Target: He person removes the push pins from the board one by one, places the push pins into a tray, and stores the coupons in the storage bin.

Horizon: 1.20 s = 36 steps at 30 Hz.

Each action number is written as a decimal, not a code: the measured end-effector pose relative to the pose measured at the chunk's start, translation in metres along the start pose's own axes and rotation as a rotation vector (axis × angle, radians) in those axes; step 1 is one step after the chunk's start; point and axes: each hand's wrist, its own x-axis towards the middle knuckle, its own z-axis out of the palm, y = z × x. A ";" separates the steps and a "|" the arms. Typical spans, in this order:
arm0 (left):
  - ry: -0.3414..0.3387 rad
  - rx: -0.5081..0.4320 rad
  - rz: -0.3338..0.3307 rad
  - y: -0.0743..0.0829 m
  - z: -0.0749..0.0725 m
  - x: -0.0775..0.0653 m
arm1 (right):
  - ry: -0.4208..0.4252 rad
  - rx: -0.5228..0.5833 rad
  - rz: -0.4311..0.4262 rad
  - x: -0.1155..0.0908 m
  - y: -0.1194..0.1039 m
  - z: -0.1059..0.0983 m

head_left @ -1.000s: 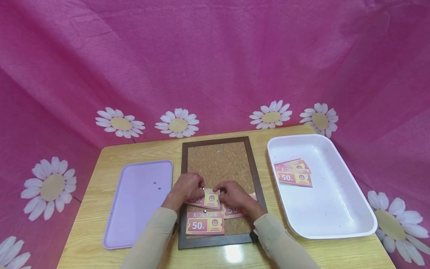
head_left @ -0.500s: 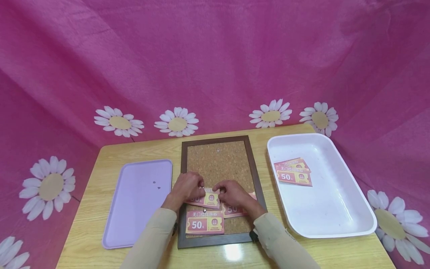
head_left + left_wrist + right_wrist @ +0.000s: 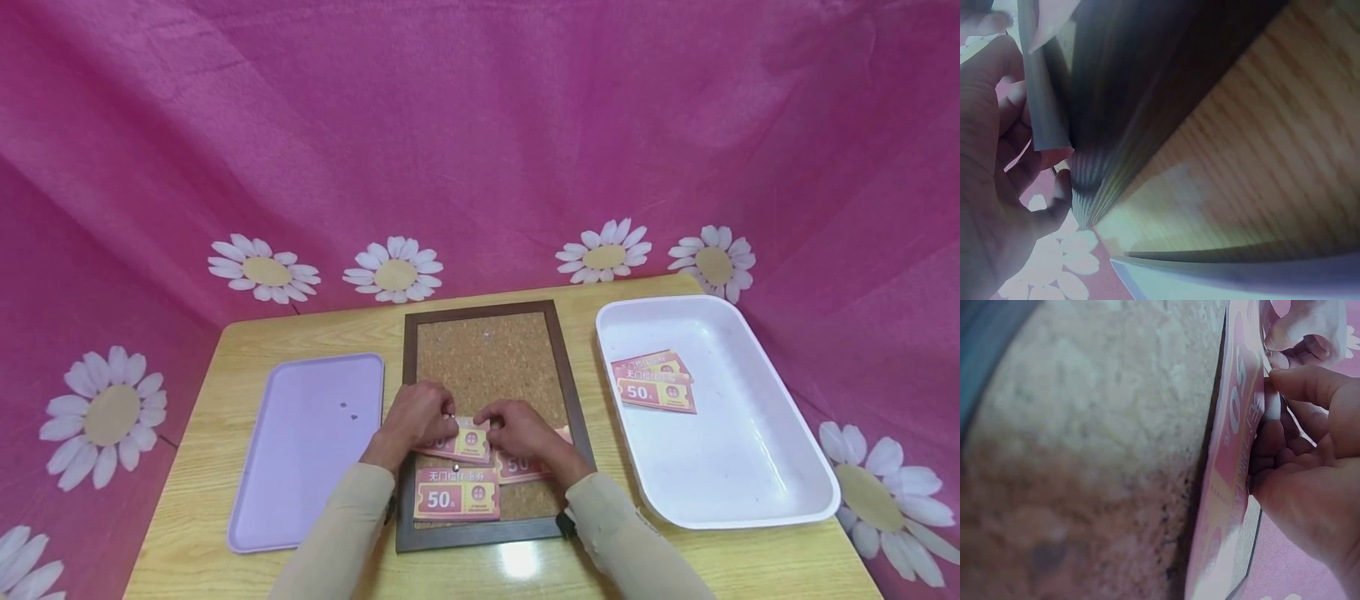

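Note:
A pink-and-yellow paper coupon (image 3: 472, 442) lies tilted over the lower part of a framed cork board (image 3: 487, 358). My left hand (image 3: 422, 414) grips its left part with curled fingers; a small silver pin head (image 3: 452, 418) shows at those fingertips. My right hand (image 3: 519, 427) pinches the same coupon near its upper right corner. In the left wrist view, the coupon's end (image 3: 1047, 115) stands against the curled fingers. Below it, another coupon (image 3: 456, 495) lies at the lower left of the board, with a silver pin (image 3: 456, 468) at its top edge. A third coupon (image 3: 517, 468) is partly hidden under the right hand.
Left of the board sits a lilac tray (image 3: 258, 500) with two small dark pins (image 3: 355, 417) on it. To the right stands a white basin (image 3: 742, 467) with several coupons (image 3: 654, 392) against its left wall. A pink flowered cloth (image 3: 480, 150) surrounds the wooden table (image 3: 330, 333).
Both hands stay at the same coupon with almost no movement. The whole head view shifts up very slightly.

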 end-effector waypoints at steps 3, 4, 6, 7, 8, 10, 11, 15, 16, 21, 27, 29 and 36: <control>-0.012 -0.028 -0.023 0.000 -0.002 0.000 | 0.001 0.002 -0.005 0.000 0.000 0.000; -0.018 -0.038 -0.030 0.001 -0.003 0.000 | 0.001 0.001 -0.007 0.000 0.000 0.000; -0.029 -0.057 -0.040 0.001 -0.005 -0.001 | 0.002 0.002 -0.007 0.000 0.000 0.000; -0.032 -0.062 -0.043 0.001 -0.005 -0.001 | 0.001 0.002 -0.007 0.000 0.000 0.001; -0.039 -0.064 -0.047 0.002 -0.006 -0.001 | -0.001 0.002 -0.004 0.000 0.000 0.001; -0.050 -0.059 -0.049 0.002 -0.006 -0.002 | -0.003 0.004 -0.002 0.000 0.000 0.000; -0.054 -0.053 -0.048 0.002 -0.006 -0.002 | -0.004 0.003 0.000 0.000 0.000 0.000; -0.072 -0.016 -0.027 0.003 -0.009 -0.003 | -0.006 -0.001 0.003 0.000 -0.001 0.000; -0.075 -0.006 -0.021 0.003 -0.009 -0.003 | -0.006 -0.003 0.006 0.000 -0.002 0.000; -0.088 0.032 -0.001 0.005 -0.015 -0.004 | -0.001 -0.005 0.006 0.000 -0.002 0.001; -0.140 0.005 -0.033 0.007 -0.025 -0.005 | -0.001 -0.003 -0.010 -0.003 -0.001 -0.003; -0.148 -0.008 -0.040 0.006 -0.027 -0.006 | -0.001 0.006 -0.018 -0.004 -0.002 -0.005; -0.141 -0.029 -0.056 0.001 -0.031 -0.011 | 0.023 0.009 -0.029 -0.010 -0.006 -0.018</control>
